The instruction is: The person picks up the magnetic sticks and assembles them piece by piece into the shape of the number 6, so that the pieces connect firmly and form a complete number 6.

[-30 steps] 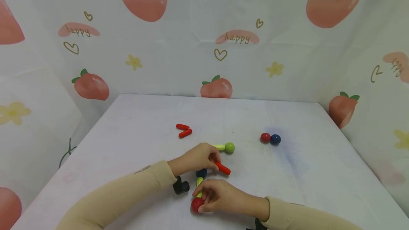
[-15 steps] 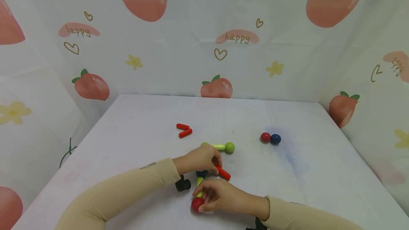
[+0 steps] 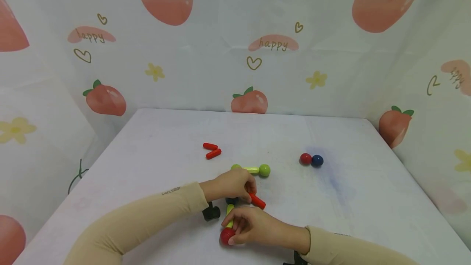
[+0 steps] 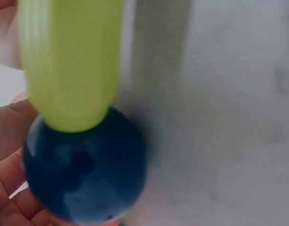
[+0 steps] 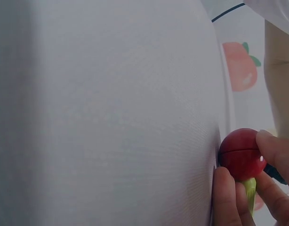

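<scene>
In the head view my left hand pinches a short red rod near one end; the fingertips partly cover it. Nearer to me, my right hand holds a red ball between thumb and fingers. A yellow-green rod runs from that ball to a dark blue ball, which lies just below my left hand. The red rod's near end lies to the right of the blue ball. Whether the two touch is hidden by my left fingers.
Beyond my left hand lies a yellow-green rod with a green ball at each end. Two loose red rods are farther back. At the right, a red ball and a blue ball sit side by side on the white table.
My left hand has shifted slightly right and toward me, and the red rod in it has come a little nearer. My right hand and the red ball have stayed in place.
</scene>
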Motion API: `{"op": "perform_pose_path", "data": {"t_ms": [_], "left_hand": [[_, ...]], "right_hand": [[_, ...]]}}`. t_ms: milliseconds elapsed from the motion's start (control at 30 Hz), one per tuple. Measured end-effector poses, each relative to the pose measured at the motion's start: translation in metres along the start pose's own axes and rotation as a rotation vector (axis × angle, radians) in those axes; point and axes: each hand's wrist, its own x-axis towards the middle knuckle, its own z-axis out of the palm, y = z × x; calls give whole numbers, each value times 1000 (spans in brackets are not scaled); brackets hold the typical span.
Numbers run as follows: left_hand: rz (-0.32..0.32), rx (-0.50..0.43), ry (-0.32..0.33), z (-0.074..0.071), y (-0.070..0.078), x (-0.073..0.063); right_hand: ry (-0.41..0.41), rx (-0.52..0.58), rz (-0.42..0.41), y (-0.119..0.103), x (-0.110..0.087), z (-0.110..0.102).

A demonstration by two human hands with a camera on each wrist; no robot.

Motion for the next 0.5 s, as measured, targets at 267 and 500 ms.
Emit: {"op": "perform_pose_path", "data": {"t_ms": [267,500], "left_hand": [[15,-156,42,-20,-5,-11],[-7,-208,140,-35,-15,-29]], "right_hand": [[-6,12,28,-1,0,0],[-6,24,88,-4,0,-1]]}}
